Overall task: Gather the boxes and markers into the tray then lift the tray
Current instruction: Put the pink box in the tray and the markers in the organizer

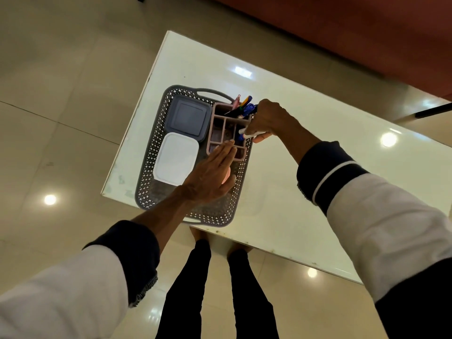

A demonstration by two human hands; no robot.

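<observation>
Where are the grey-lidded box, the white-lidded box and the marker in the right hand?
Grey-lidded box [189, 117]: head view, centre of its lid.
White-lidded box [176, 158]: head view, centre of its lid.
Marker [250, 135]: head view, white barrel just clear of the right hand [265, 118].

An office or classroom-like indoor room is suggested, though this cannot be told for certain. A glossy tiled floor [61, 81] with ceiling lights mirrored in it is seen around a white table [281, 192]. Stationery, markers [245, 104] in an organiser [216, 133], is kept near the table's left edge.
</observation>
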